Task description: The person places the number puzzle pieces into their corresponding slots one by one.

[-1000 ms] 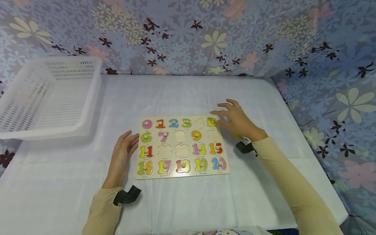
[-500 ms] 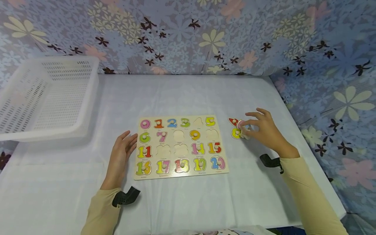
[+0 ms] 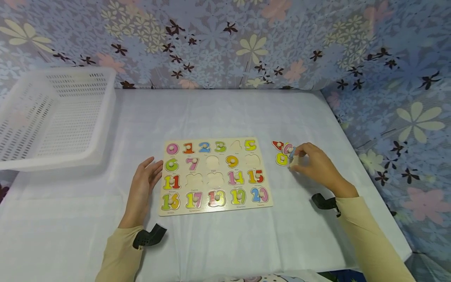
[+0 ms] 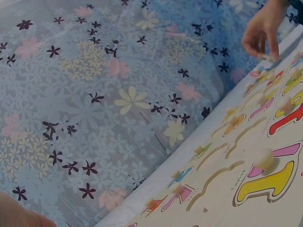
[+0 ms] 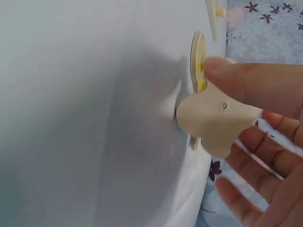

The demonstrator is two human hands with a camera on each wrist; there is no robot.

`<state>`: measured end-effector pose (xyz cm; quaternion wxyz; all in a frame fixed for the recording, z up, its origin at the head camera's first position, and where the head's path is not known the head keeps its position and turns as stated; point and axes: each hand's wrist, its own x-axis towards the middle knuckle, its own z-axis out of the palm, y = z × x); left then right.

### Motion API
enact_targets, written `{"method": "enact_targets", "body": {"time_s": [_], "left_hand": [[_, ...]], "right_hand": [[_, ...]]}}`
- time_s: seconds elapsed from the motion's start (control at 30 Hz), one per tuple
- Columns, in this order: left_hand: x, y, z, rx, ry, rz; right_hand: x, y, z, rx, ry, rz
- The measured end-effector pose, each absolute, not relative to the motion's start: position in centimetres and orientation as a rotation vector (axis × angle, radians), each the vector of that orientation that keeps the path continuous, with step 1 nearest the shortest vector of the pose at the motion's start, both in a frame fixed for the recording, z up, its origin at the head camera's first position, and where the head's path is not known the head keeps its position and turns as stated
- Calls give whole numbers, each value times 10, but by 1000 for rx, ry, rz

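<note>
My right hand pinches a wooden number puzzle piece between thumb and fingers, right of the board. The piece stands tilted, its bare wooden back facing the right wrist camera; its number is hidden there. Close beside it lie a yellow 8 piece, a red 4 piece and a partly covered pink-and-blue piece. At the left edge of the number puzzle board is my left hand, fingers relaxed. Knobbed numbers fill most of the board, with several bare recesses among them.
A white plastic basket stands at the back left of the white-covered table. Flower-patterned cloth hangs behind the table and along its right side.
My right hand has moved right from the board's upper right corner to the loose pieces, lowered and pinched one, tilting it up. My left hand stays by the board's left edge.
</note>
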<state>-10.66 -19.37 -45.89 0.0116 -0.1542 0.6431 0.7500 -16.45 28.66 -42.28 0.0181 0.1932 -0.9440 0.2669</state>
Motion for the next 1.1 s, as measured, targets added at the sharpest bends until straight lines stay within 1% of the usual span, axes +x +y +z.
{"method": "enact_targets", "body": {"time_s": [0.1, 0.3, 0.37, 0.5, 0.57, 0.8, 1.1], "left_hand": [[-105, -193, -455, -469, 2013, 2333], [-100, -186, -437, -469, 2051, 2288], [-99, -186, -436, -474, 2048, 2290], [-99, -185, -437, -478, 2044, 2287], [-99, -184, -435, -479, 2039, 2287], [-98, -182, -430, -502, 1996, 2300], [-98, -183, -427, -494, 1993, 2292]], "right_hand": [[-157, 292, -416, 632, -2979, 859], [-144, 309, -405, 836, -3104, 827], [-141, 313, -403, 796, -3114, 843], [-137, 317, -405, 626, -3133, 816], [-137, 318, -407, 612, -3154, 784], [-139, 318, -412, 835, -3112, 753], [-142, 319, -414, 931, -3057, 701]]}}
